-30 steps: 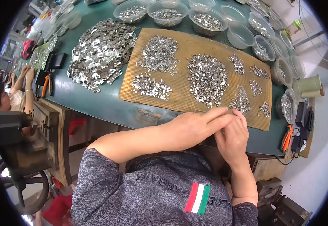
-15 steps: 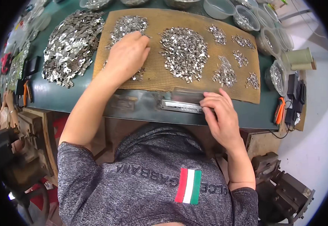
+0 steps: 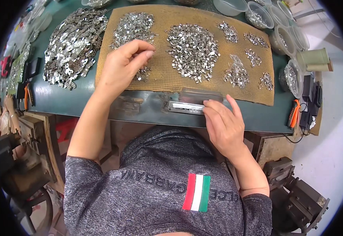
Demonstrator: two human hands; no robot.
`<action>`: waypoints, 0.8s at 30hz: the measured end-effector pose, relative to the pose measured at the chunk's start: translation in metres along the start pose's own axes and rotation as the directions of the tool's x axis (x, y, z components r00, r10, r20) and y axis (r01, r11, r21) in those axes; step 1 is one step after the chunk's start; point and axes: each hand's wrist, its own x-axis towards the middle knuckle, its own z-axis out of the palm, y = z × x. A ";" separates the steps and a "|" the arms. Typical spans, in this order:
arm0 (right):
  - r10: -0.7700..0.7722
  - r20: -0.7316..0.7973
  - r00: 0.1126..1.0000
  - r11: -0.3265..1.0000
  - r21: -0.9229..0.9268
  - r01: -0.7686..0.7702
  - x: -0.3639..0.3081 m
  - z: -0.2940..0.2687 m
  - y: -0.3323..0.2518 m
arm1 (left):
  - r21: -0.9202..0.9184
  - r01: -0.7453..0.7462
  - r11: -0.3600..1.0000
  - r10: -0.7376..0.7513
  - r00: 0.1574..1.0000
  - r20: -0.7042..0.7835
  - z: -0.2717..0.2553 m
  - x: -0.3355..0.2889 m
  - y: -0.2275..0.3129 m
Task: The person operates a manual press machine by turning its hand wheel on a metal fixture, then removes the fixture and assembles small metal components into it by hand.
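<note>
My left hand (image 3: pixel 125 65) hovers over the left part of a tan textured mat (image 3: pixel 161 51), thumb and forefinger pinched together. Whatever lies in that pinch is too small to make out. Beyond it is a heap of thin small metal pieces (image 3: pixel 134 27), and another small pile is partly hidden under the hand. At the table's near edge sits a narrow metal fixture (image 3: pixel 185 107) with a bright strip along it. The closed fingertips of my right hand (image 3: pixel 225 124) rest on its right end, covering what they pinch there.
A big heap of flat silver metal links (image 3: pixel 75 47) lies left of the mat. Mid-mat is a pile of small metal pieces (image 3: pixel 193 51), with several smaller piles to its right. Plastic tubs (image 3: pixel 258 17) line the back right. Orange-handled pliers (image 3: pixel 294 114) lie at right.
My left hand has drawn back toward me from the heap of thin pieces, its fingers now pinched. My right hand has slid slightly left along the fixture.
</note>
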 end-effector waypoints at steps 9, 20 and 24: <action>-0.029 0.128 0.991 0.992 0.128 0.012 0.016 -0.019 0.013 | 0.066 -0.172 0.983 0.182 0.959 -0.216 0.003 -0.033 -0.012; -0.126 0.076 0.989 0.991 -0.035 0.129 0.199 0.073 0.054 | -0.158 -0.059 0.986 0.035 0.988 -0.147 0.025 -0.049 -0.019; -0.102 0.210 0.972 0.987 -0.102 0.125 0.225 0.093 0.043 | -0.080 -0.101 0.992 0.087 0.983 -0.163 0.013 -0.054 -0.018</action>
